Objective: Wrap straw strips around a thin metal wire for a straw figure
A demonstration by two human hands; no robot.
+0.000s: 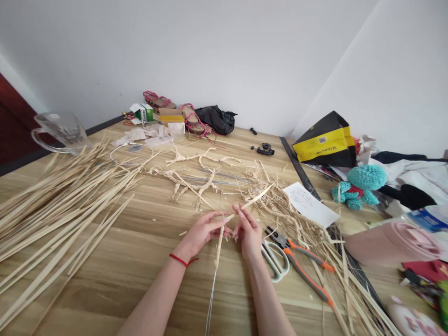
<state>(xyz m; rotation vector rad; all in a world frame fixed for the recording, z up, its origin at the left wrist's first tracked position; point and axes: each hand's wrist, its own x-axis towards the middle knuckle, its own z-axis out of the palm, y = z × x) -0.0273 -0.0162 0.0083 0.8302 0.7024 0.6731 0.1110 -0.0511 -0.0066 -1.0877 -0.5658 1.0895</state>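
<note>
Both hands are meeting near the front of the wooden table point(105, 289), and neither is lying free: the left hand point(205, 231) is pinching the upper end of a wrapped stem point(219, 247), and the right hand point(248, 231) is gripping a pale flat strip point(258, 196) between its fingers. That strip is slanting up to the right past the right fingertips, while its near end is reaching the top of the stem. Bare wires point(210, 298) are running out of the stem's lower end toward the person. How tightly the fingertips are pressing is too blurred to tell. A red string bracelet point(182, 261) is circling the left wrist. Just beside the right wrist, scissors with pale handles point(276, 278) are lying next to orange-and-grey pliers point(304, 276). Beyond the hands, wrapped branching pieces point(206, 182) are resting near the middle of the tabletop, and a tangled heap of strips point(276, 198) is spreading to their right, bordering a handwritten sheet of paper point(310, 204). Off to the left, a long sheaf of loose strips point(70, 210) is fanning across the wood, with a glass mug point(63, 133) standing behind it. Sandals point(192, 120) and a black plastic bag point(217, 119) are sitting by the wall; a turquoise figure point(366, 178) is sitting at the right.
</note>
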